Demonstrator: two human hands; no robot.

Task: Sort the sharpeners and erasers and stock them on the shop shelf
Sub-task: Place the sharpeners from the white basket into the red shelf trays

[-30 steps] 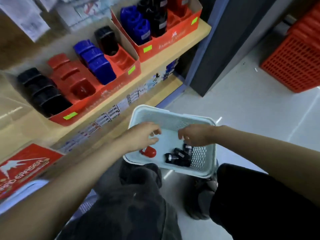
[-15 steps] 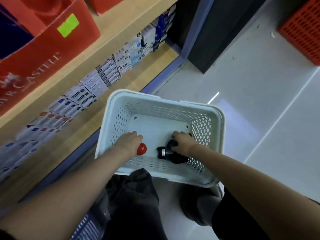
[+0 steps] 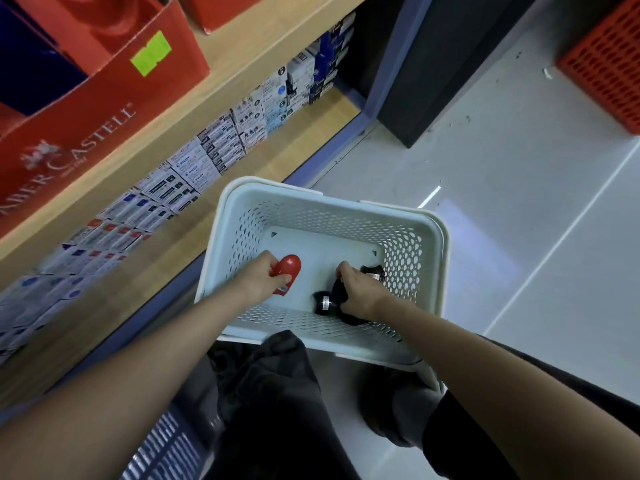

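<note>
Both hands were down inside the white basket [image 3: 434, 233], which sat low in front of the person, above the dark trouser knees [image 3: 277, 393].

The left hand [image 3: 261, 280] was clamped on a red sharpener [image 3: 290, 267] at the basket's left near side. The fingers and thumb curled round the near end, and the rounded far end stuck out past the knuckles. Whether it was lifted clear of the basket floor I could not tell.

The right hand [image 3: 360, 297] was closed over a cluster of black sharpeners [image 3: 325, 302] at the right near corner, its fingers curled down onto them. One labelled black piece showed just left of the hand, and another peeked out beyond it against the perforated right wall. How many lay under the palm could not be made out.

On the left ran the wooden shelf [image 3: 242, 46], carrying a red display box [image 3: 104, 109] with white lettering and a green sticker [image 3: 151, 53] on its front. Rows of small white cartons [image 3: 221, 140] stood on the lower shelf beneath it. An orange crate [image 3: 609, 60] stood on the pale floor [image 3: 519, 220] at far right, well apart from the basket.
</note>
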